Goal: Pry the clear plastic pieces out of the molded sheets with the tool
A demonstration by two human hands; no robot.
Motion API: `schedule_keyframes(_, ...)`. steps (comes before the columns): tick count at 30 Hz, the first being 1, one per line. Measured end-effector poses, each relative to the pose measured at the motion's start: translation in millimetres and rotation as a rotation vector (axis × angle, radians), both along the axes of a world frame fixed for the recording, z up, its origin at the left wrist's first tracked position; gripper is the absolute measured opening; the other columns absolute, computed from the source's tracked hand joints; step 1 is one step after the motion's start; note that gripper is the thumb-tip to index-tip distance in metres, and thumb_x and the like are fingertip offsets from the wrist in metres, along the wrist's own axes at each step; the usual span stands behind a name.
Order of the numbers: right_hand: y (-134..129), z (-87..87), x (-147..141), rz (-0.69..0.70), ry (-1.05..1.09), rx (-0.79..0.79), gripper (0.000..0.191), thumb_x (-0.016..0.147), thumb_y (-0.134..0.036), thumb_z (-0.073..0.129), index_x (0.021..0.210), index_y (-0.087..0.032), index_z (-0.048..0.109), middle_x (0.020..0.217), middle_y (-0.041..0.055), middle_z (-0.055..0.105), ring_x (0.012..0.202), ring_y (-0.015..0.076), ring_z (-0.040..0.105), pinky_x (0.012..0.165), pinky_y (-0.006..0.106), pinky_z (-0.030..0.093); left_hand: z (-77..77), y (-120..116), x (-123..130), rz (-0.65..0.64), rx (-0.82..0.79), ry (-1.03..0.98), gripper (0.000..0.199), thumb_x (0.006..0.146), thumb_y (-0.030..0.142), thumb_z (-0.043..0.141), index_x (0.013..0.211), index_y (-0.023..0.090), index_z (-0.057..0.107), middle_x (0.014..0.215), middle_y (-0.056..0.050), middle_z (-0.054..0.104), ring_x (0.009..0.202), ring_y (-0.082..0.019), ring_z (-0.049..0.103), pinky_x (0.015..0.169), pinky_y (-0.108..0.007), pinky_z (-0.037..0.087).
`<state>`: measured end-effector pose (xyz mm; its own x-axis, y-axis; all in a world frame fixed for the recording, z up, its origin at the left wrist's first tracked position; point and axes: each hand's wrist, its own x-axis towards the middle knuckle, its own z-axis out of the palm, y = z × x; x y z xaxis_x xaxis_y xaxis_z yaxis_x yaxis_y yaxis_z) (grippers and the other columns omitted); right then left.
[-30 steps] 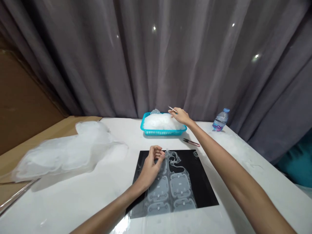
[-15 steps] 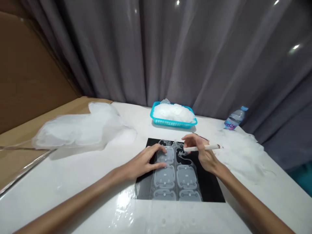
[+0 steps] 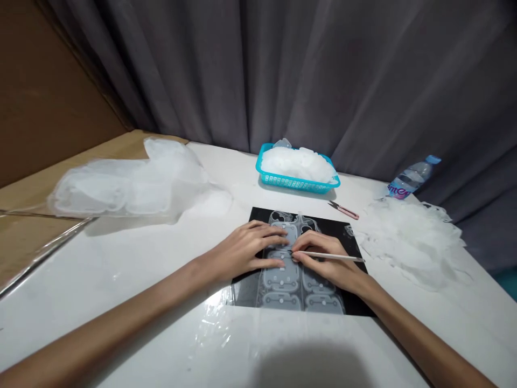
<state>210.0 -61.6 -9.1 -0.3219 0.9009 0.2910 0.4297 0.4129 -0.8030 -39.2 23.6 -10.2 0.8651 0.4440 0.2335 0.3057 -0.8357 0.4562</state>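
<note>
A black board (image 3: 355,302) lies on the white table, with a clear plastic sheet (image 3: 281,299) of rounded, tray-like panels in two columns over it. My left hand (image 3: 252,249) rests on the left column, palm down with its fingers spread, holding nothing. My right hand (image 3: 325,256) pinches a slim white pen-shaped tool (image 3: 335,256) low down. Its tip, partly hidden by the fingers, meets the sheet between the columns beside my left fingertips. Dark gaps show at the sheet's far end. A small clear scrap (image 3: 349,230) lies on the board's right edge.
Thread snips (image 3: 344,210) lie beyond the board. Behind stands a turquoise basket (image 3: 299,183) full of whitish pieces. A translucent plastic heap (image 3: 412,242) and a water bottle (image 3: 414,178) are at right. A filled clear bag (image 3: 121,186) lies left, near cardboard (image 3: 52,81).
My right hand has come down and left onto the sheet, bringing the tool's tip to it. My left hand lies flatter, fingers more stretched. The snips are now in full view.
</note>
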Motion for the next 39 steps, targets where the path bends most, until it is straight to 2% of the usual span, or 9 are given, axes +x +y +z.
schedule_keyframes(3,-1,-2.4,0,0.016,0.013,-0.02,0.004,0.099,-0.025,0.067,0.099,-0.023,0.07,0.098,0.0031,0.073,0.086,0.0169,0.07,0.076,0.028,0.056,0.3,-1,1,0.051,-0.019,0.046,0.053,0.093,0.065,0.065,0.138,0.036,0.067,0.152,-0.002,0.061,0.138,-0.031,0.059,0.118,-0.048,0.036)
schedule_keyframes(6,0,-0.3,0,0.006,-0.009,0.012,0.006,0.1,-0.026,0.066,0.101,-0.023,0.071,0.098,0.0029,0.073,0.088,0.0175,0.071,0.082,0.031,0.057,3.1,-1,3,0.09,-0.011,0.097,0.057,0.091,0.069,0.066,0.138,0.037,0.067,0.151,-0.002,0.062,0.142,-0.032,0.056,0.121,-0.052,0.032)
schedule_keyframes(11,2,-2.2,0,0.022,-0.035,0.053,0.01,0.103,-0.031,0.064,0.1,-0.023,0.07,0.101,0.0042,0.074,0.093,0.0199,0.07,0.088,0.036,0.057,4.9,-2,5,0.125,-0.006,0.105,0.06,0.087,0.073,0.067,0.135,0.036,0.07,0.15,-0.003,0.063,0.142,-0.03,0.057,0.125,-0.05,0.028)
schedule_keyframes(15,2,-8.2,0,0.032,-0.032,0.055,0.009,0.104,-0.03,0.062,0.101,-0.024,0.069,0.103,0.0041,0.074,0.098,0.0204,0.07,0.092,0.038,0.057,3.6,-1,5,0.118,0.015,0.122,0.061,0.09,0.073,0.064,0.138,0.036,0.067,0.151,-0.004,0.062,0.143,-0.03,0.055,0.125,-0.052,0.025)
schedule_keyframes(21,2,-10.0,0,0.046,-0.026,0.078,0.008,0.103,-0.029,0.063,0.101,-0.023,0.069,0.103,0.0038,0.074,0.098,0.0204,0.07,0.092,0.037,0.056,6.2,0,6,0.094,0.0,0.117,0.062,0.09,0.072,0.064,0.14,0.034,0.066,0.147,-0.005,0.066,0.143,-0.032,0.055,0.125,-0.056,0.022)
schedule_keyframes(29,1,-8.5,-2,0.095,-0.137,0.166,0.009,0.107,-0.025,0.056,0.107,-0.023,0.065,0.107,0.0048,0.072,0.105,0.0198,0.068,0.097,0.037,0.055,3.5,1,6,0.057,0.003,0.085,0.057,0.092,0.068,0.065,0.139,0.035,0.066,0.15,-0.002,0.063,0.144,-0.029,0.055,0.128,-0.052,0.017)
schedule_keyframes(34,2,-8.6,-2,0.151,-0.241,0.293,0.012,0.109,-0.021,0.05,0.112,-0.022,0.062,0.109,0.0087,0.071,0.107,0.0219,0.067,0.096,0.04,0.056,3.0,3,6,0.046,0.065,0.101,0.058,0.093,0.069,0.064,0.14,0.034,0.065,0.151,-0.003,0.062,0.143,-0.028,0.056,0.128,-0.05,0.02)
schedule_keyframes(39,-3,-3.4,11,0.141,-0.271,0.281,0.011,0.108,-0.02,0.052,0.112,-0.02,0.063,0.107,0.0097,0.072,0.102,0.0215,0.069,0.092,0.038,0.057,3.9,4,5,0.06,0.14,0.156,0.061,0.096,0.072,0.057,0.143,0.034,0.062,0.153,-0.001,0.06,0.142,-0.026,0.056,0.127,-0.047,0.023)
